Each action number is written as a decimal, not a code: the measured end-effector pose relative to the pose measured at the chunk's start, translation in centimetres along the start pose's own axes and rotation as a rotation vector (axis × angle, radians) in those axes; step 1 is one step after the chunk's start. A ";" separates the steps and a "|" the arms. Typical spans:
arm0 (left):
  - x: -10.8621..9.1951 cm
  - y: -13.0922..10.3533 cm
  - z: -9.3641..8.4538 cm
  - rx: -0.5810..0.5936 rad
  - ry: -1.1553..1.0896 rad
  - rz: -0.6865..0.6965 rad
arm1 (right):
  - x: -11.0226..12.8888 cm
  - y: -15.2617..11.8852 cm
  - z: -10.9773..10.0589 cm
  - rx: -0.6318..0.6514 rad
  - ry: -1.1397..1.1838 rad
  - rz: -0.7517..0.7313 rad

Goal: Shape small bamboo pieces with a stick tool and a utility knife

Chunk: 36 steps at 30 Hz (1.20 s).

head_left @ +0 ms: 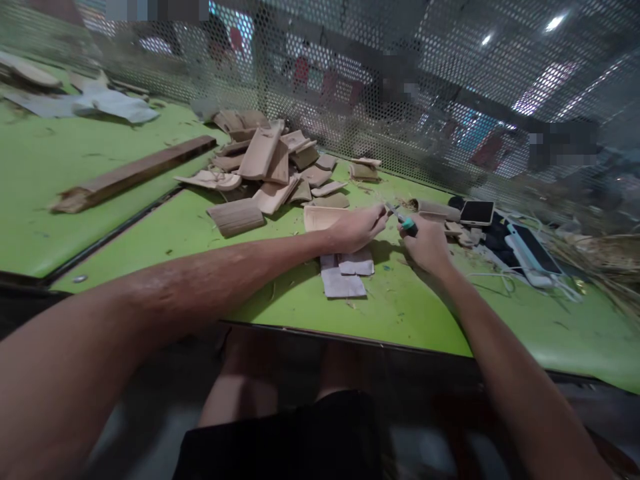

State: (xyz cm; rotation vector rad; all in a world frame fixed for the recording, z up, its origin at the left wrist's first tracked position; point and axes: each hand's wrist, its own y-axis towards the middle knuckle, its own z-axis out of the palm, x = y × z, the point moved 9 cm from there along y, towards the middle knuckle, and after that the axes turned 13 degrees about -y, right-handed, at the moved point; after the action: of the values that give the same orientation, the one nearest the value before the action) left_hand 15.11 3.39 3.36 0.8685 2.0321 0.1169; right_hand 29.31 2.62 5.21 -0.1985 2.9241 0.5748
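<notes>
My right hand is closed around a hand tool with a teal and black handle. Its narrow metal end points up and left, toward the fingertips of my left hand; whether it is a knife or another blade I cannot tell. My left hand is closed in a pinch just left of that metal end, and anything it holds is too small and blurred to name. Beneath the left wrist lie pieces of pale paper or cloth. A curved pale wooden piece lies partly behind that hand.
A pile of curved, bamboo-like pieces sits at the back of the green table. A long wooden bar lies left. Two phones, white cables and dry straw are on the right. A perforated metal screen stands behind.
</notes>
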 end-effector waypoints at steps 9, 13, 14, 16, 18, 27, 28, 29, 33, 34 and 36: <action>0.3 0.2 -0.1 -0.018 -0.007 -0.010 | -0.1 -0.2 -0.5 -0.021 -0.081 0.085; -0.2 -0.1 0.2 0.004 0.014 0.023 | -1.3 -0.1 -0.7 -0.044 -0.034 0.146; -0.3 -0.2 0.3 0.016 0.018 0.034 | -1.9 -0.1 -0.8 -0.060 -0.021 0.169; -0.4 -0.2 0.3 0.019 0.004 0.042 | -2.8 0.0 -1.1 -0.100 0.008 0.199; -0.1 -0.1 0.1 -0.005 -0.030 0.028 | -3.1 0.1 -1.5 -0.137 0.051 0.194; 1.0 0.3 0.2 -0.034 -0.148 0.034 | 0.4 -0.1 0.1 0.046 0.176 -0.041; 0.9 0.2 0.3 -0.027 -0.148 0.034 | 0.3 0.0 0.2 0.051 0.163 -0.045; 0.8 0.1 0.3 -0.019 -0.144 0.034 | 0.3 0.0 0.3 0.053 0.151 -0.048; 0.7 0.1 0.3 -0.016 -0.108 0.026 | 0.0 0.0 0.4 0.053 0.093 -0.039; 0.7 0.1 0.2 -0.023 -0.107 0.025 | 0.0 0.0 0.3 0.047 0.074 -0.030; 0.8 0.2 0.1 -0.037 -0.116 0.027 | -0.1 0.0 0.3 0.029 0.030 0.000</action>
State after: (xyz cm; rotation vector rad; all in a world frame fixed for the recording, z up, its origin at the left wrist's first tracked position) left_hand 15.04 3.99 2.80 0.8599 1.9050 0.1159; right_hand 29.43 2.75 4.96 -0.2051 2.9594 0.5332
